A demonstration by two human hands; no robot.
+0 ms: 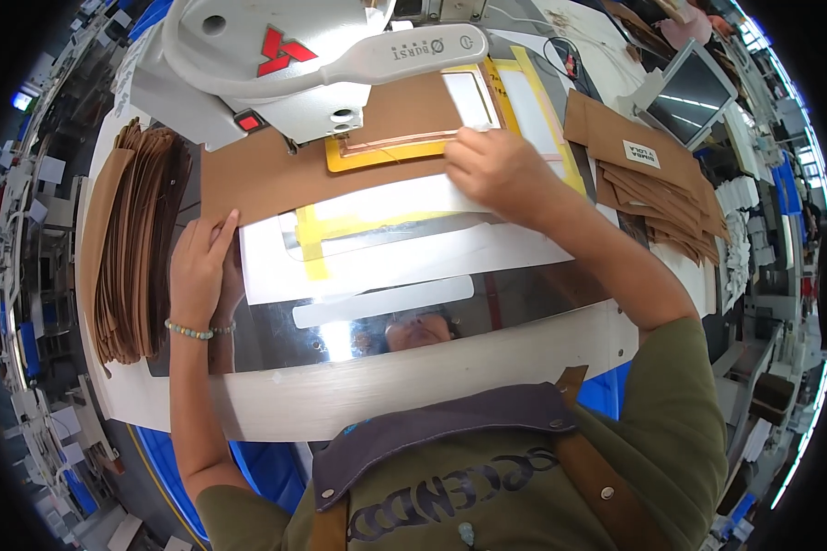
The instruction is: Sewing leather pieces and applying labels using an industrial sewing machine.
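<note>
A flat brown fabric piece [266, 174] lies under the sewing machine head [276, 83], partly covered by a yellow-edged clamp frame [368, 163]. At the piece's near left corner, my left hand [202, 257] pinches the edge with its fingers close together. My right hand [501, 174] is closed at the clamp frame's near right corner, fingers curled downward. Whatever its fingertips hold, if anything, is hidden. Beneath the hands is a white template sheet [276, 275] marked with yellow tape [314, 248].
A thick stack of brown fabric pieces [124, 248] stands on the left. More brown pieces [652, 184], the top one bearing a white label, are piled on the right beside a small screen [689, 92]. A shiny metal plate [542, 298] borders the pale table edge [413, 390].
</note>
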